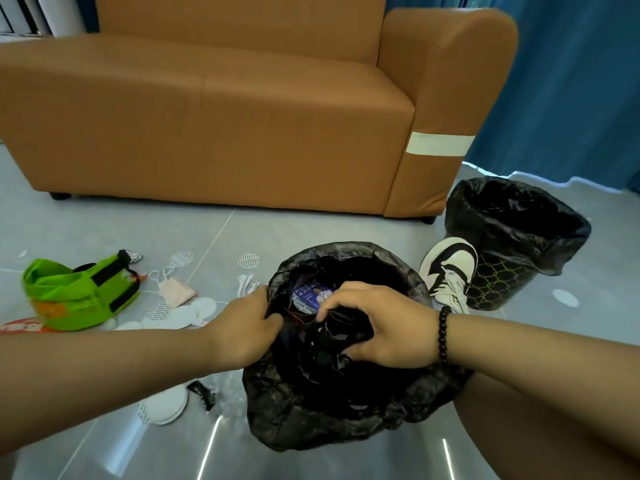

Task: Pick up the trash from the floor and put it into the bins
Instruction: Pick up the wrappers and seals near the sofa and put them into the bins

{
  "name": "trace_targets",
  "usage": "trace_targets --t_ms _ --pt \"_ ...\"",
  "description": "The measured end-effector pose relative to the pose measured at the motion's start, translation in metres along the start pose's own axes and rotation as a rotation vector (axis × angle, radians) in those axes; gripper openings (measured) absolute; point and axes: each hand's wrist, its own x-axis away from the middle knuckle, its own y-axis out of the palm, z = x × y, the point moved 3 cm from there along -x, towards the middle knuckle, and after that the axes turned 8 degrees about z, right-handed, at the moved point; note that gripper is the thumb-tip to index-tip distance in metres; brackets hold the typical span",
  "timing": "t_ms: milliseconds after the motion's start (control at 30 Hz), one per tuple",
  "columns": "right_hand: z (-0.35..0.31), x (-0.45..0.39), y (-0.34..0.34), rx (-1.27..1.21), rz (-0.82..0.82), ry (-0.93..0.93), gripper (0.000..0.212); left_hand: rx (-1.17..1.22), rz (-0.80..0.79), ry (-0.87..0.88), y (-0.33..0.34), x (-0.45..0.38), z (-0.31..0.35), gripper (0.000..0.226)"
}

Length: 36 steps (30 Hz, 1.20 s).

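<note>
A bin lined with a black plastic bag stands on the floor right in front of me. My left hand grips the bag's left rim. My right hand, with a black bead bracelet on the wrist, is closed on a bunch of the black liner at the mouth. Inside the bin a round blue and white lid shows. A second bin with a black liner stands open at the right. Trash lies on the floor to the left: a green bag, a pink face mask, white round pads.
An orange sofa fills the back, blue curtains hang at the right. A black and white sneaker rests between the two bins. More white pads and a black scrap lie near my left forearm. My bare knee is at the lower right.
</note>
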Motion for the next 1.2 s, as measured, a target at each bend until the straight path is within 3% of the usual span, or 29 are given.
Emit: trace_targets --t_ms 167,400,500,600,767,900,1000,1100,1200 --pt "-0.01 -0.006 0.021 0.007 0.046 -0.003 0.049 0.117 -0.015 -0.071 0.0 0.001 -0.008 0.018" --pt "-0.021 -0.016 0.045 0.307 -0.06 -0.08 0.062 0.098 -0.03 0.02 -0.005 0.011 0.003 0.006" --pt "-0.021 -0.019 0.047 0.428 -0.09 -0.095 0.054 0.114 -0.053 0.049 -0.006 0.016 0.006 0.012" --pt "-0.016 -0.02 0.051 0.564 -0.143 -0.124 0.052 0.151 -0.053 0.051 -0.008 0.019 0.008 0.004" --pt "-0.003 -0.022 0.057 0.681 -0.162 -0.151 0.052 0.342 -0.081 0.004 -0.008 0.023 0.007 0.016" --pt "0.001 -0.03 0.069 0.679 -0.193 -0.118 0.046 0.471 -0.089 -0.099 -0.004 0.02 0.003 0.016" --pt "0.009 -0.035 0.069 0.536 -0.231 -0.026 0.06 0.508 -0.083 -0.14 -0.004 0.015 0.002 0.02" --pt "0.017 -0.036 0.056 0.379 -0.165 0.001 0.069 0.596 -0.085 -0.174 -0.001 0.012 0.003 0.03" --pt "0.017 -0.033 0.036 0.331 -0.098 0.032 0.057 0.633 -0.077 -0.224 0.003 0.004 0.003 0.028"
